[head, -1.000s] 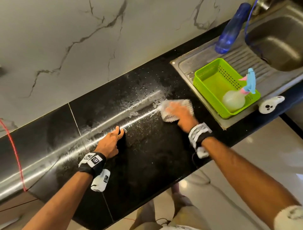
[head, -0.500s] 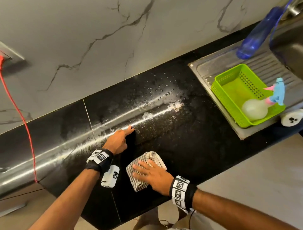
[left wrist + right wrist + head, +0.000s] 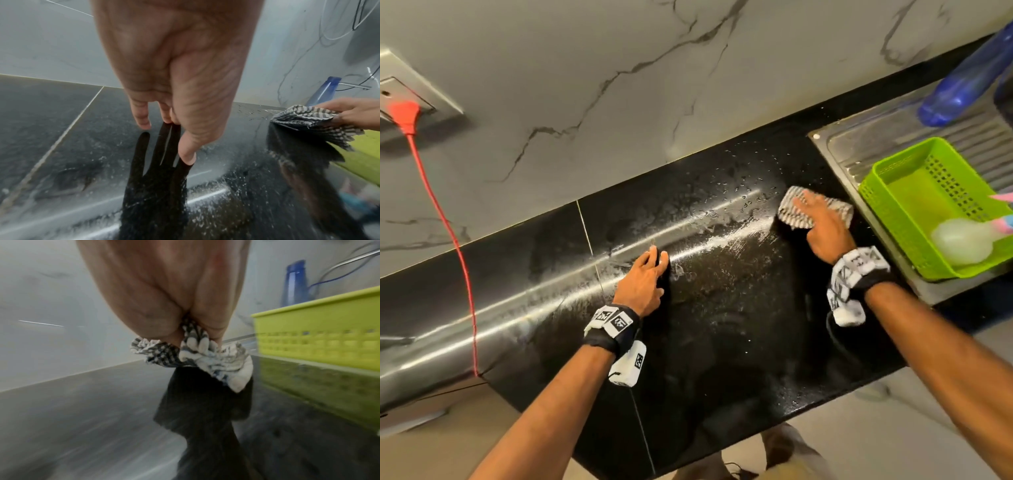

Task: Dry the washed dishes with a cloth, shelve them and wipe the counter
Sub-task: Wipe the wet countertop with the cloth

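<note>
Checked grey-white cloth (image 3: 812,211), bunched, long axis running 10-to-4 o'clock on wet black counter (image 3: 722,325). Right hand (image 3: 825,228) clutches it; left hand (image 3: 645,284) released, fingertips down.

A home kitchen. A glossy black stone counter (image 3: 722,325), wet with droplets, runs across the middle of the frame below a white marble-veined wall (image 3: 585,85). At the right edge sits a steel sink drainboard (image 3: 859,147) holding a green plastic basket (image 3: 887,205). A wall socket (image 3: 400,96) with a red plug (image 3: 405,114) is at upper left.
</note>
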